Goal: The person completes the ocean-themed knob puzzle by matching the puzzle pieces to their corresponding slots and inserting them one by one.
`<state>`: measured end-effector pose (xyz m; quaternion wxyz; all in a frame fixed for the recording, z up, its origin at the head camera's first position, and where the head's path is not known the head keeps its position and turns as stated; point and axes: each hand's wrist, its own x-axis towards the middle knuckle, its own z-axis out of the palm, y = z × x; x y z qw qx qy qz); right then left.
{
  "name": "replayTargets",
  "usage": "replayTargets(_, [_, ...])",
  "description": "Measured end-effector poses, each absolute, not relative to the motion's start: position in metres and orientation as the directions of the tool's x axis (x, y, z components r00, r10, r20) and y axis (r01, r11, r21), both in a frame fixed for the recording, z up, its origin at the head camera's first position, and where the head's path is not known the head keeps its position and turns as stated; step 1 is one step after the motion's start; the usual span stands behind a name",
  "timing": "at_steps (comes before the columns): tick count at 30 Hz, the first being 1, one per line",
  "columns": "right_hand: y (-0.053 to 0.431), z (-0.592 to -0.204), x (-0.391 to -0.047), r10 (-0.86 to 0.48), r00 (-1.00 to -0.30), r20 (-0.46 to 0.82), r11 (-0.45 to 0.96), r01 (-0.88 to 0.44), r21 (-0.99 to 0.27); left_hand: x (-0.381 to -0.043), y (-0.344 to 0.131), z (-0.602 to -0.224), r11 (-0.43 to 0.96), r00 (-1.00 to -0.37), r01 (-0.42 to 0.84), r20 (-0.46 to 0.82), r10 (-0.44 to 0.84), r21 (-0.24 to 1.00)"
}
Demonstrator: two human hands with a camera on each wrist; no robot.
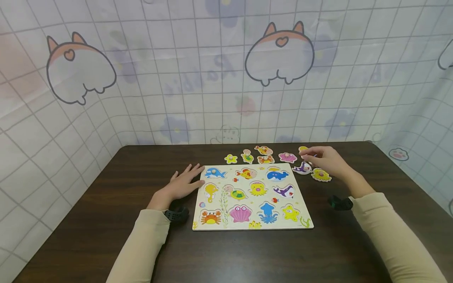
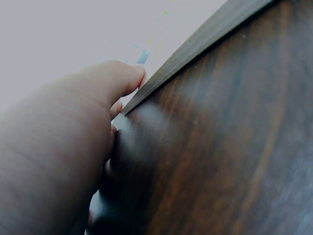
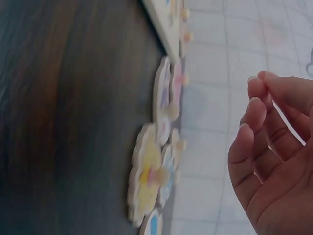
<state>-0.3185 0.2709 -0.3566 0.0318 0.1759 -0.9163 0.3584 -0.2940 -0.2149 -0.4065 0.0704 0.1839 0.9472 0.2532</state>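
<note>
A pegged puzzle board (image 1: pixel 253 181) with sea animal pictures lies flat. My left hand (image 1: pixel 182 184) rests beside it with spread fingers, the thumb touching its left edge; the left wrist view shows the thumb on that edge (image 2: pixel 195 46). A blue dolphin piece (image 1: pixel 220 174) with a knob sits in the top-left slot. Above the loose pieces behind the board's right corner hovers my right hand (image 1: pixel 329 159). Its fingers are loosely curled, thumb and index tips together, with nothing visible between them. Nearest are a purple whale piece (image 1: pixel 300 169) and a yellow octopus piece (image 1: pixel 321 177).
Behind the board lie a yellow starfish (image 1: pixel 231 160), a turtle (image 1: pixel 247 159), a fish (image 1: pixel 262 149), a crab (image 1: pixel 263 160) and a pink shell piece (image 1: pixel 286 158). A patterned curtain (image 1: pixel 226 78) hangs beyond the dark wooden table (image 1: pixel 106 212).
</note>
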Motion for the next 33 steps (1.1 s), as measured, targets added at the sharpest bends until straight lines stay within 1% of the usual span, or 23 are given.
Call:
replayTargets(7, [0.292,-0.366,-0.321,-0.289,-0.95,0.116,0.708,-0.294,-0.642,-0.294,-0.215,-0.406,0.805,-0.922,0.312,-0.043,0.385,0.504])
replayTargets(13, [0.309,-0.373,-0.323,-0.29,-0.954,0.082,0.736,-0.277,-0.617,-0.295,-0.215,-0.407,0.81,-0.924,0.312,-0.04,0.38,0.497])
replayTargets(27, [0.325,-0.38,-0.325,-0.286,-0.957,-0.035,0.748,-0.2,-0.633,-0.295,-0.215,-0.407,0.808,-0.923,0.316,-0.037,0.383,0.497])
replayTargets(33, [0.327,-0.381,-0.327,-0.303,-0.951,-0.065,0.755,-0.198,-0.625,-0.296,-0.215,-0.409,0.81,-0.924,0.316,-0.035,0.382,0.495])
